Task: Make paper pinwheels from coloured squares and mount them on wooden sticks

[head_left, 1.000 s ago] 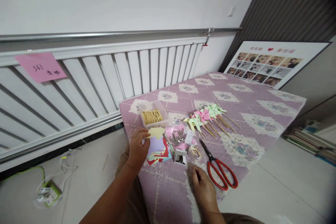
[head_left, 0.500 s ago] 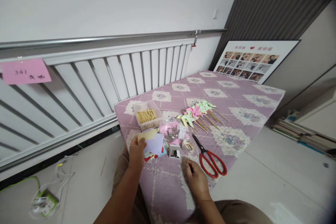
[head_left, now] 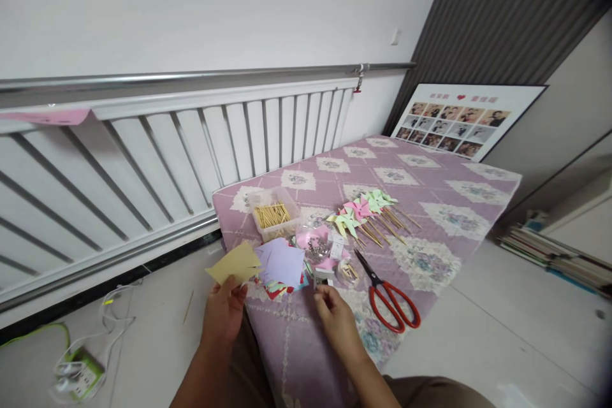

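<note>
My left hand (head_left: 224,309) pinches a yellow paper square (head_left: 234,262) with slits cut in from its corners, held off the table's left edge. Beside it lies a stack of coloured paper (head_left: 283,262), lilac on top, with red, green and blue edges below. My right hand (head_left: 335,315) has its fingers closed at the small white box (head_left: 324,277) of tiny dark pieces; whether anything is between the fingertips is hidden. Behind that sit a clear bag of small metal pieces (head_left: 317,248) and a small round tub (head_left: 347,271) of short pale pieces.
Red-handled scissors (head_left: 393,299) lie to the right. Several paper pinwheels (head_left: 359,209) on sticks rest farther back. A clear plastic box (head_left: 274,213) holds short wooden sticks. A floral cloth covers the table (head_left: 306,357); a white radiator (head_left: 234,140) stands along the wall.
My left hand has lifted the yellow paper off the stack and drawn it left. My right hand has moved left and forward to the small white box.
</note>
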`<action>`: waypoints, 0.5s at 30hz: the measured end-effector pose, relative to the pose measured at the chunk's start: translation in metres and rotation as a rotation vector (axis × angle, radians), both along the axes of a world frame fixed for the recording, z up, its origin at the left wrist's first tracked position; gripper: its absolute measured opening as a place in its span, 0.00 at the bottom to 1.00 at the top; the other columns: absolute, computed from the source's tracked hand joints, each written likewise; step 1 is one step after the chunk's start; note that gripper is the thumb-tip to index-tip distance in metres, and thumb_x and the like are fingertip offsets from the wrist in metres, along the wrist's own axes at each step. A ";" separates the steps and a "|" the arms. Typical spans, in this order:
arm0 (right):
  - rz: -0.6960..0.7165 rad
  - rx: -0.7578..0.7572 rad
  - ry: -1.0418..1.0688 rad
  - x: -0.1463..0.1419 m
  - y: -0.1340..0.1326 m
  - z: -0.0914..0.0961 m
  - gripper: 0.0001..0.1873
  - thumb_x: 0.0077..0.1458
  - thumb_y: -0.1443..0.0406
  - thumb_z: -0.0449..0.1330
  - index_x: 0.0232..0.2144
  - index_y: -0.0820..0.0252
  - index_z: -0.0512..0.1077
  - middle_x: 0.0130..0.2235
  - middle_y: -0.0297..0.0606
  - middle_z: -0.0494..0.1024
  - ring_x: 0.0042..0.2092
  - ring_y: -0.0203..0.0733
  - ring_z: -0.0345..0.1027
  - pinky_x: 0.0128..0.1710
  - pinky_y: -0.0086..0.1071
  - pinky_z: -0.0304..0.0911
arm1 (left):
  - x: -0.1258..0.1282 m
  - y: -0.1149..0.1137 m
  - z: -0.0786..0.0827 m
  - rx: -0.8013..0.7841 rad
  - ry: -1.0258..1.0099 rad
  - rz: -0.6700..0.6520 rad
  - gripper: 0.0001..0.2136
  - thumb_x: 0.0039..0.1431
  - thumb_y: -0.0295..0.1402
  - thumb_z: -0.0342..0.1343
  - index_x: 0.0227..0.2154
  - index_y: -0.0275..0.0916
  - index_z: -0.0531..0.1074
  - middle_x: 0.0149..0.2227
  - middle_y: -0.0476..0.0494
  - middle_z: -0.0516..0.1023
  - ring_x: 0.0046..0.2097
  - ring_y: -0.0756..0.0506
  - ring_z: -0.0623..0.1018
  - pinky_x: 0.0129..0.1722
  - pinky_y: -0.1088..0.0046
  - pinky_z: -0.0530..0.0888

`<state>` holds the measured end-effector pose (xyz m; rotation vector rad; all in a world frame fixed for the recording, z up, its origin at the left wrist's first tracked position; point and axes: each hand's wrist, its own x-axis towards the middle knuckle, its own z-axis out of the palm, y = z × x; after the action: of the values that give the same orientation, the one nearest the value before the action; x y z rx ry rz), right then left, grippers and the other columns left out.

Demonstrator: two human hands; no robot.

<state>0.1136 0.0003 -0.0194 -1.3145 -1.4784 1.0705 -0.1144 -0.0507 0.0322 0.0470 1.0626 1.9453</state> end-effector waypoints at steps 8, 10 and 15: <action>-0.058 -0.293 0.153 -0.061 0.021 -0.004 0.16 0.47 0.55 0.59 0.36 0.58 0.66 0.20 0.29 0.71 0.18 0.35 0.61 0.16 0.26 0.51 | -0.030 -0.021 -0.020 0.020 -0.066 0.017 0.10 0.50 0.20 0.57 0.35 0.40 0.71 0.33 0.52 0.78 0.30 0.52 0.78 0.28 0.79 0.75; -0.072 -0.333 0.165 -0.066 0.021 -0.006 0.15 0.48 0.54 0.57 0.35 0.58 0.64 0.19 0.27 0.69 0.16 0.33 0.57 0.14 0.24 0.47 | -0.037 -0.027 -0.027 -0.012 -0.077 0.025 0.11 0.50 0.20 0.57 0.36 0.40 0.71 0.34 0.52 0.78 0.31 0.52 0.78 0.28 0.80 0.75; -0.056 -0.331 0.173 -0.068 0.024 0.000 0.14 0.48 0.53 0.56 0.27 0.57 0.64 0.16 0.24 0.63 0.16 0.30 0.51 0.15 0.24 0.46 | -0.052 -0.037 -0.045 -0.061 -0.099 0.021 0.10 0.53 0.21 0.54 0.36 0.42 0.71 0.35 0.50 0.78 0.32 0.52 0.78 0.29 0.80 0.74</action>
<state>0.0457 0.0241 -0.0197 -1.4381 -1.1633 1.3976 -0.1663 -0.0881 -0.0130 -0.0936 1.0596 1.9129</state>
